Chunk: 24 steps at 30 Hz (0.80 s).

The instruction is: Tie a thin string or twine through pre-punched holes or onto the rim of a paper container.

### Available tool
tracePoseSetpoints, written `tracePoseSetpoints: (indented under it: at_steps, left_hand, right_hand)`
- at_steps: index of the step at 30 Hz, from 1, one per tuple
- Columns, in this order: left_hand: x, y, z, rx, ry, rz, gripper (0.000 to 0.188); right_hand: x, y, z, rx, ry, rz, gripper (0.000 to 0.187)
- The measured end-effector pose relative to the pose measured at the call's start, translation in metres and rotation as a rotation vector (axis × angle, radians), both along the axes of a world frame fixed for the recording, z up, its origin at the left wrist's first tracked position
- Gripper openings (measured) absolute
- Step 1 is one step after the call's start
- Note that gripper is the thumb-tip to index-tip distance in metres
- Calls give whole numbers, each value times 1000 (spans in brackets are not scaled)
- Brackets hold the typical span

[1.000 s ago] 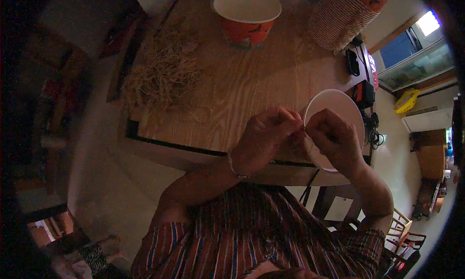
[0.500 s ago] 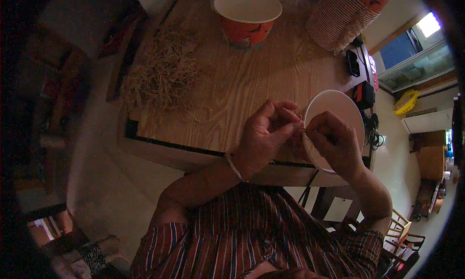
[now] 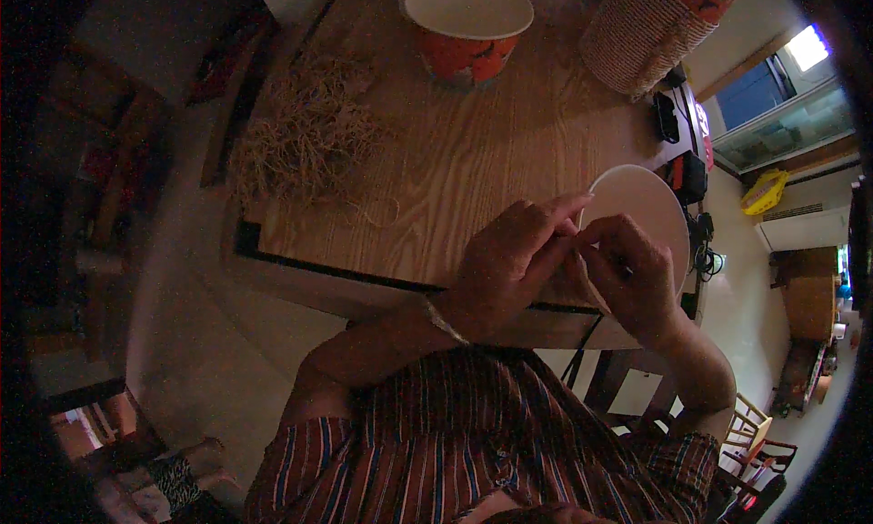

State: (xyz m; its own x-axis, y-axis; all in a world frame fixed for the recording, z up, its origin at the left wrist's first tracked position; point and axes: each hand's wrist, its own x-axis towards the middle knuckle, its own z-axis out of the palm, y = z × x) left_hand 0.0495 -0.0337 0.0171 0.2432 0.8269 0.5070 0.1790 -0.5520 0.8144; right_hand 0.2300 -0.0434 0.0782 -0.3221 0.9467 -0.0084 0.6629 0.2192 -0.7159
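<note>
A paper tub point(image 3: 641, 196) with a white inside lies tilted at the table's right front edge, its mouth toward me. My left hand point(image 3: 514, 265) is at its left rim, fingers together and stretched along the rim, thumb against the fingers of the other hand. Across the tub's mouth, my right hand point(image 3: 634, 274) is closed in a pinch, thumb and forefinger meeting the left fingertips. Whatever thin thing sits between the fingertips is too small and dark to make out. A loose heap of tan string point(image 3: 309, 142) lies on the table to the left.
An orange-patterned tub point(image 3: 468, 60) stands upright at the far middle of the wooden table point(image 3: 436, 187). At far right lies a stack of nested tubs point(image 3: 641, 46). Black devices point(image 3: 682, 176) and cables line the right edge. A yellow bag point(image 3: 764, 192) is beyond.
My left fingers have straightened and moved a little up and right along the tub's rim. My right hand has shifted slightly, still pinching. The tub has moved slightly right.
</note>
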Motion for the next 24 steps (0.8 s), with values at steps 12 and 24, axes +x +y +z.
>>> tracePoseSetpoints:
  at_steps: [12,24]
  left_hand:
    - [-6,4,7,-58,-2,-122,75]
    - [-9,15,8,-224,-39,-259,81]
  right_hand:
    - [-2,2,-9,289,34,75,9]
    - [11,5,-14,412,-16,213,12]
